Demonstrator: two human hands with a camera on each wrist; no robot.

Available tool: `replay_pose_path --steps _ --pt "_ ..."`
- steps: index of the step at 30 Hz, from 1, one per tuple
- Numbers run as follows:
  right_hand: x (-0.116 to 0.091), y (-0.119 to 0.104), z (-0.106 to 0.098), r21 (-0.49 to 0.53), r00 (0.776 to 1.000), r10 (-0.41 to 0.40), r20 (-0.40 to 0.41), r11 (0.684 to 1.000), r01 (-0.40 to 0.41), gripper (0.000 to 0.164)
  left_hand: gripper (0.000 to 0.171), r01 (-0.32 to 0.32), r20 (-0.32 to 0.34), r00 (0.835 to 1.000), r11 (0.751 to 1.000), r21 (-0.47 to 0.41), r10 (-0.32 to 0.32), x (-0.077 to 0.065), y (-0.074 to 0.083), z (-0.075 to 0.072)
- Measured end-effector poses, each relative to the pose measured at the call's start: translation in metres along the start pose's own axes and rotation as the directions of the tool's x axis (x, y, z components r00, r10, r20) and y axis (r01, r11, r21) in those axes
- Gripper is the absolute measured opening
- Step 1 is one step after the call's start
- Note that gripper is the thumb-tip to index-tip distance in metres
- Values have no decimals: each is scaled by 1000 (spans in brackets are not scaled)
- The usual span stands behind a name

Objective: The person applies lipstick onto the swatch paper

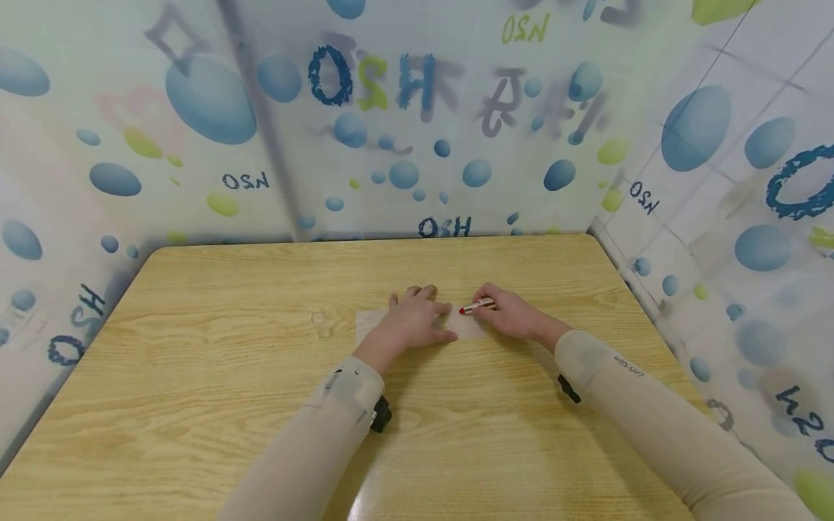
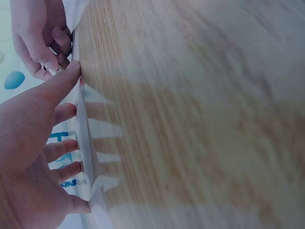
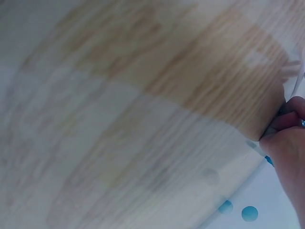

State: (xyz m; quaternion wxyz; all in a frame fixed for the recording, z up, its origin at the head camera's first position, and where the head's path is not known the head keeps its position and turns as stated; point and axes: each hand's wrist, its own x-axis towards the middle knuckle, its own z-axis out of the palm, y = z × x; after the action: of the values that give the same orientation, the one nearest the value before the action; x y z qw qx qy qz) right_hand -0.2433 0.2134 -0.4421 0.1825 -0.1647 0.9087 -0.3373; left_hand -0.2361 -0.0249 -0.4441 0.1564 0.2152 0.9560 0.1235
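Note:
A pale strip of paper [image 1: 370, 322] lies flat on the wooden table [image 1: 195, 376]. My left hand [image 1: 413, 320] rests across it with the fingers spread, fingertips down on the sheet in the left wrist view. Over the strip's right end, my right hand [image 1: 511, 312] pinches a slim, light metallic pen-like stick with a red tip [image 1: 476, 306]. The stick slants, its red end pointing left and down, close to the paper. In the right wrist view only part of the right hand [image 3: 290, 138] shows, at the edge of the frame.
Left of the paper sits a small transparent piece [image 1: 319, 324], hard to see against the wood. A printed curtain [image 1: 404, 195] with blue spots and lettering stands behind the table, and similar printed walls [image 1: 717, 239] flank its sides.

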Motion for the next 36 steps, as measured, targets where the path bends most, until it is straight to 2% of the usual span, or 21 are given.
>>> replay_pose_path --steps 21,36 --pt "3 7 2 22 999 26 -24 999 -25 17 68 9 0 1000 1000 22 -9 -4 4 -3" --pt "4 10 0 14 1000 -1 -14 1000 1 11 68 16 1 1000 1000 19 -16 -3 3 -1"
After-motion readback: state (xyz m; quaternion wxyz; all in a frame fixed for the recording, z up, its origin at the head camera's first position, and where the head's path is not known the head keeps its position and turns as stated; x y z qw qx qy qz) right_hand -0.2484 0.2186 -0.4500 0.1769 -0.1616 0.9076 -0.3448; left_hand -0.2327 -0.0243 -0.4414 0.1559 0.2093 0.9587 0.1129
